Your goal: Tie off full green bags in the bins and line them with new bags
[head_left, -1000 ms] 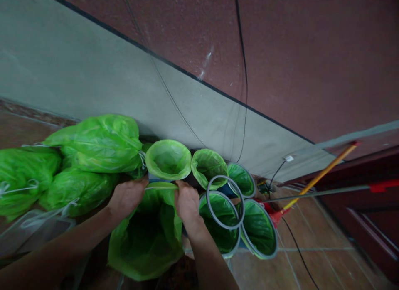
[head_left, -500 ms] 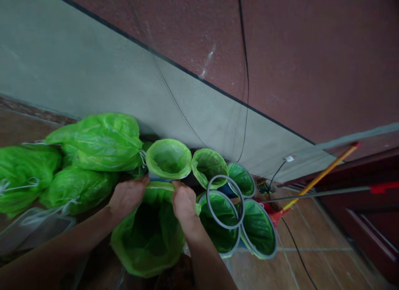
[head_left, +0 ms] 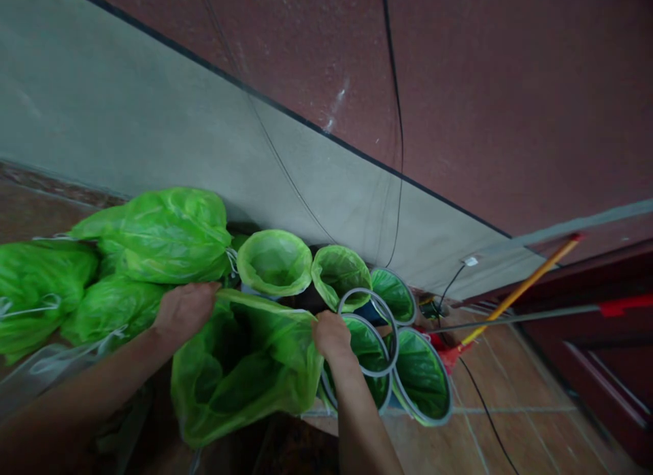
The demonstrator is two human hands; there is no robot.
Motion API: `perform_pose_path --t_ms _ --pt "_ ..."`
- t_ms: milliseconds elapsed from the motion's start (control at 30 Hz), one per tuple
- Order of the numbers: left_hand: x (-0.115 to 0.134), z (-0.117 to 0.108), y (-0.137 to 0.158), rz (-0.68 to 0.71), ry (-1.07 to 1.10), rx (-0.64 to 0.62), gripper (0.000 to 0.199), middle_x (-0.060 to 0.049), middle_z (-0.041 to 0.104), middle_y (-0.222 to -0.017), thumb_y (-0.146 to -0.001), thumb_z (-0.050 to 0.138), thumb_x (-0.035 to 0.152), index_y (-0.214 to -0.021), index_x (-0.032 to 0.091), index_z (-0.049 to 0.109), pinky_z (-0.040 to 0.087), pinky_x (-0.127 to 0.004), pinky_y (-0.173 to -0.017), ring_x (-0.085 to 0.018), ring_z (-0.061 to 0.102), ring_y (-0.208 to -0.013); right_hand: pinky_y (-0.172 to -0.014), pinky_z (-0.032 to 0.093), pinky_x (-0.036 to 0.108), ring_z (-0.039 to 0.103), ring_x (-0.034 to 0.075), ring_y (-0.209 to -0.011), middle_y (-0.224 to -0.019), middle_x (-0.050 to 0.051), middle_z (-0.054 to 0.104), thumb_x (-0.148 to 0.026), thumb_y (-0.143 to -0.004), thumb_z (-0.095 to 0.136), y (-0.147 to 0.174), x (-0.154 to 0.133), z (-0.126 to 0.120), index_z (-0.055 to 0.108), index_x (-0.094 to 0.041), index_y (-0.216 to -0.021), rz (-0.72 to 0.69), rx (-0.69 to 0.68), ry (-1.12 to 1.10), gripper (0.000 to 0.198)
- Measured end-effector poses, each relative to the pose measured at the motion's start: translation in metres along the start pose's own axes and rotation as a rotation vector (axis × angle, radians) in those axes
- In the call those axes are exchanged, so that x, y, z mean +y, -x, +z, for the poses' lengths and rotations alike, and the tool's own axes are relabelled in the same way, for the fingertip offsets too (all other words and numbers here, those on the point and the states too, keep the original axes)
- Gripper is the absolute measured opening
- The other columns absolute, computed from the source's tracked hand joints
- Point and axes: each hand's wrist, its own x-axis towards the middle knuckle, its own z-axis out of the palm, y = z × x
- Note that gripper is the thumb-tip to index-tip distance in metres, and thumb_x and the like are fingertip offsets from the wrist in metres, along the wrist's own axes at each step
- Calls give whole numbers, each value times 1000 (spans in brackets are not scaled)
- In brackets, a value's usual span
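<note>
Here the thin, translucent green plastic bag (head_left: 245, 366) hangs stretched between both hands above the tiled floor (head_left: 459, 434), in front of the lined grey-rimmed buckets (head_left: 388, 352). The left hand (head_left: 184, 310) pinches the rim at one end, fingers closed on the film; the right hand (head_left: 331, 335) clamps the opposite end likewise. The bag looks very light, limp and slippery, likely to tear if tugged, so the rim hem seems the safest hold. Knotted green bags (head_left: 163, 237) lie just beside.

Green bag's (head_left: 245, 373) mouth now stretched wide.
</note>
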Motion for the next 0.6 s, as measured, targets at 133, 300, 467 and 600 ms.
perform_pose_path --t_ms 133,300,467,600 --pt "6 0 2 46 24 -14 46 -18 76 -101 -98 31 24 -122 16 70 54 -43 -79 -32 72 -91 -90 50 37 65 31 -114 -122 18 69 -31 -81 73 7 -6 -3 65 -13 -125 -11 -60 -49 48" --pt "22 -1 7 114 37 -9 44 -15 76 -109 -95 34 20 -120 19 70 54 -40 -78 -32 72 -95 -104 42 47 51 33 -130 -143 16 54 -35 -71 82 17 -43 7 40 -17 -150 -218 84 -86 91" --pt "28 -1 9 139 78 -2 43 -18 76 -106 -95 35 21 -119 17 70 55 -42 -78 -34 72 -96 -103 44 48 58 31 -122 -130 17 65 -31 -87 67 21 -71 29 54 -13 -137 -327 109 -51 55" --pt "26 -1 9 132 86 -28 44 -18 76 -106 -96 33 21 -120 18 70 54 -44 -77 -35 72 -96 -85 52 37 71 26 -99 -103 12 76 -9 -96 41 17 -66 28 71 -16 -103 -252 70 16 31"
